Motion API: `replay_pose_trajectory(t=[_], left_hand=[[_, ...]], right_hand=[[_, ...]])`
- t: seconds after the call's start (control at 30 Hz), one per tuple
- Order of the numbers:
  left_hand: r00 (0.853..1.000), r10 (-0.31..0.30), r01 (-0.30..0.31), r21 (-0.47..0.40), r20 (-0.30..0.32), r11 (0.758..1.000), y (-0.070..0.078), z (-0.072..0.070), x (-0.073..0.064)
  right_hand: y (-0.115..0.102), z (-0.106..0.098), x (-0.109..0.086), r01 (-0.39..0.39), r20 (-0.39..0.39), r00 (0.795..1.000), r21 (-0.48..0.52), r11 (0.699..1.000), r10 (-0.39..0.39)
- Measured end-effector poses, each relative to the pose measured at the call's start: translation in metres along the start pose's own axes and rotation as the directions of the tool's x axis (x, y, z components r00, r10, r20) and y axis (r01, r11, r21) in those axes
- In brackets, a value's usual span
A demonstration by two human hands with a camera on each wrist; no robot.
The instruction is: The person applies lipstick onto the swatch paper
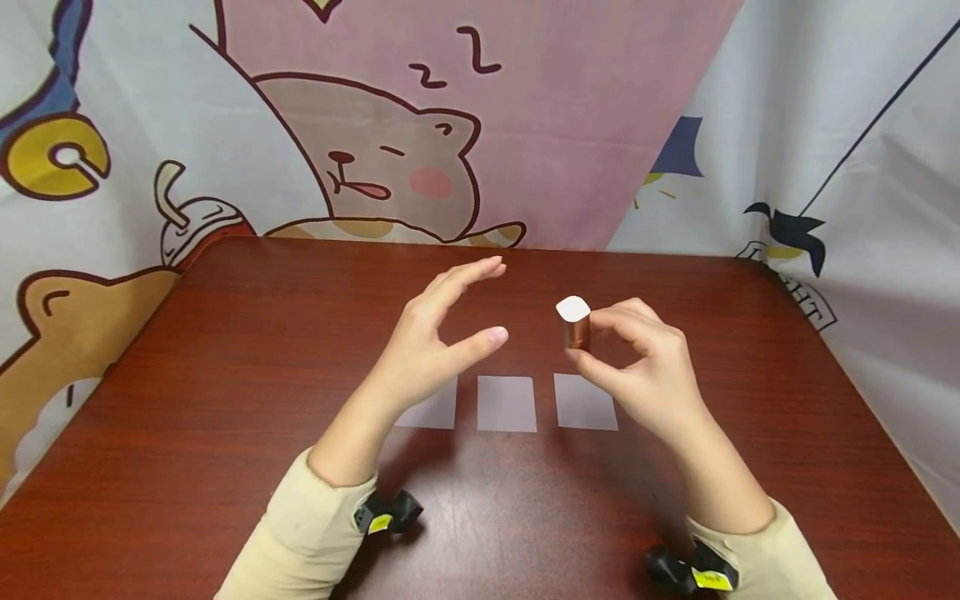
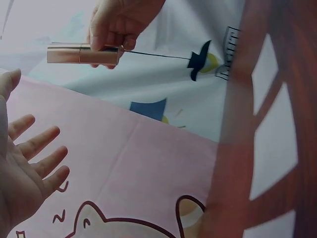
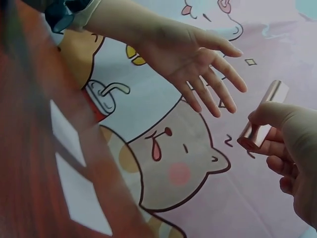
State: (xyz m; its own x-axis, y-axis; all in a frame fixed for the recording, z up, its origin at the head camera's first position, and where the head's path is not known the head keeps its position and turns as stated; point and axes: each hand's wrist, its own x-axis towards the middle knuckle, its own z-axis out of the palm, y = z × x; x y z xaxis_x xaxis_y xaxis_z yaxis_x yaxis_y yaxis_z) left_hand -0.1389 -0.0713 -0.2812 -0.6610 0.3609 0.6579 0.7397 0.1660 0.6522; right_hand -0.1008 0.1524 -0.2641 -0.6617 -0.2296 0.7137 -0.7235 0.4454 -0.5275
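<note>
My right hand (image 1: 654,362) pinches a shiny copper-coloured lipstick tube (image 1: 577,333) between thumb and fingers, above the tabletop. In the head view its pale end faces up toward me. The left wrist view shows the whole tube (image 2: 69,53) side-on, with a seam across it. My left hand (image 1: 427,346) hovers to the left of the tube, fingers spread and nothing in it. From the right wrist view, its palm (image 3: 185,57) and spread fingers face the tube, with a gap between them.
Three white paper squares lie in a row on the dark red-brown table (image 1: 480,517): a left square (image 1: 432,407), a middle square (image 1: 507,405) and a right square (image 1: 583,404). The left one is partly behind my left hand. A cartoon-printed cloth (image 1: 570,125) hangs behind the table.
</note>
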Motion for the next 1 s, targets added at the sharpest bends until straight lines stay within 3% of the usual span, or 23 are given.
replay_pose_trajectory(t=[0.27, 0.67, 1.0], left_hand=[[0.996, 0.081, -0.084, -0.069, -0.044, 0.994, 0.011, 0.003, 0.013], [0.991, 0.090, -0.107, -0.171, -0.101, 0.979, 0.023, 0.005, 0.028], [0.990, 0.102, -0.118, -0.193, -0.094, 0.974, 0.019, 0.012, 0.027]], right_hand=[[-0.007, 0.000, 0.010, 0.051, -0.014, 0.999, 0.018, 0.999, -0.051], [0.015, 0.002, 0.017, 0.061, -0.009, 0.998, 0.022, 0.998, -0.061], [0.017, 0.004, 0.014, 0.076, 0.022, 0.997, 0.016, 0.997, -0.077]])
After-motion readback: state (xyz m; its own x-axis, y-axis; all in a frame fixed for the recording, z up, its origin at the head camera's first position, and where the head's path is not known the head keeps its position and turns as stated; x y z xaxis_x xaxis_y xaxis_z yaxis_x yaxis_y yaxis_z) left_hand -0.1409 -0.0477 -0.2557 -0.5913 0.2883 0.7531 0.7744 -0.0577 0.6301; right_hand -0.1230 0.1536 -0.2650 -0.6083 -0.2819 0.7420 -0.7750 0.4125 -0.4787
